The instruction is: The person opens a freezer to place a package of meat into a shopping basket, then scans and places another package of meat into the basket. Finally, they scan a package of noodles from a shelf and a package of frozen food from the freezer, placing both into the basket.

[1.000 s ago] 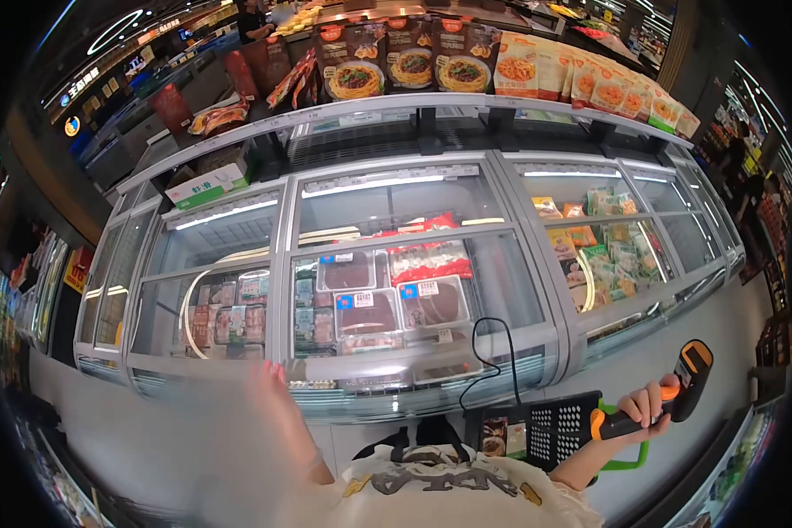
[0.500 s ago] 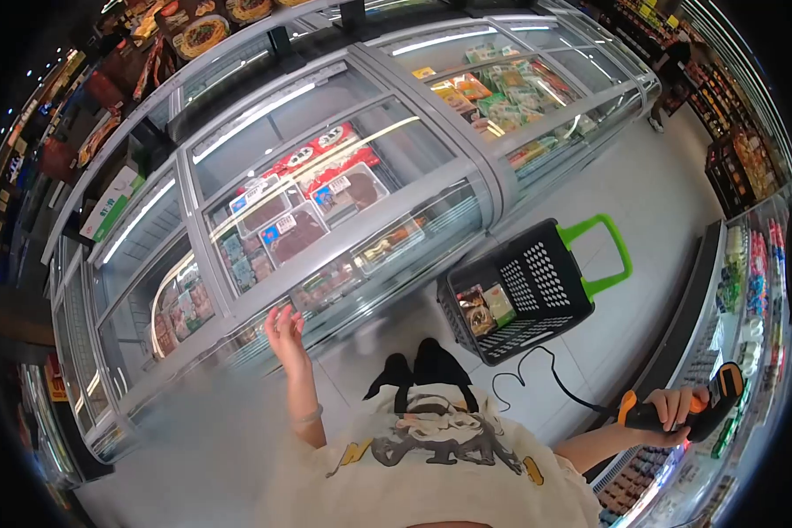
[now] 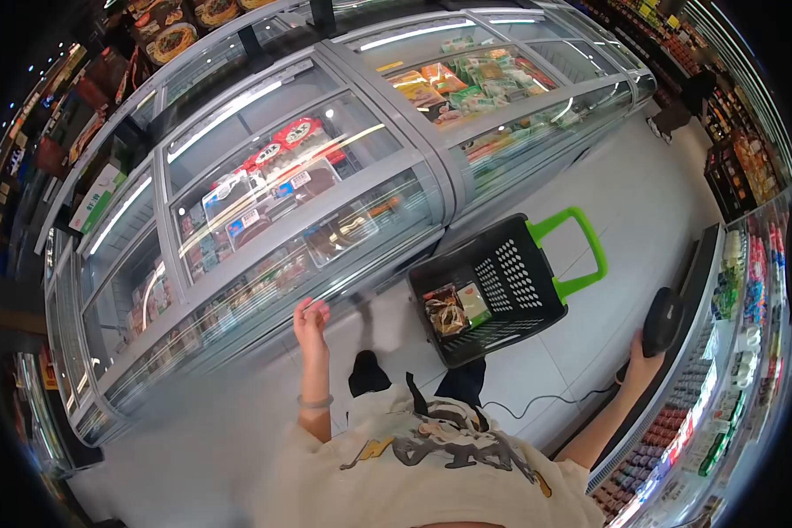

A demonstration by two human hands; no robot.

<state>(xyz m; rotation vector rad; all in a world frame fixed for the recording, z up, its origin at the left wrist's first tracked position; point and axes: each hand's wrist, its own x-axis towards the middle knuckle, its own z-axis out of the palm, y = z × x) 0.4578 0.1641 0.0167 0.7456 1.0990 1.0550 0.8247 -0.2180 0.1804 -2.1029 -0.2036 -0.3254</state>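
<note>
Fingers, left: I see the left hand (image 3: 311,333) raised, its fingers loosely bent and partly open, and I see nothing held in them; they are near the lower glass side of the freezer (image 3: 418,187).
Fingers, right: the right hand (image 3: 644,363) is closed around the lower part of the black device (image 3: 663,322); I cannot tell how each finger lies.
Device look: dark, smooth, with a rounded oval head that stands above the hand.
Device place: at my right side, near the edge of the shelf (image 3: 706,264).
Cable: one thin black cable (image 3: 537,402) curves above the pale floor (image 3: 642,211); where it joins, I cannot tell.
Basket: the black basket (image 3: 537,317), with green handle (image 3: 600,255), stands between the two hands, holding two packs (image 3: 453,311).
</note>
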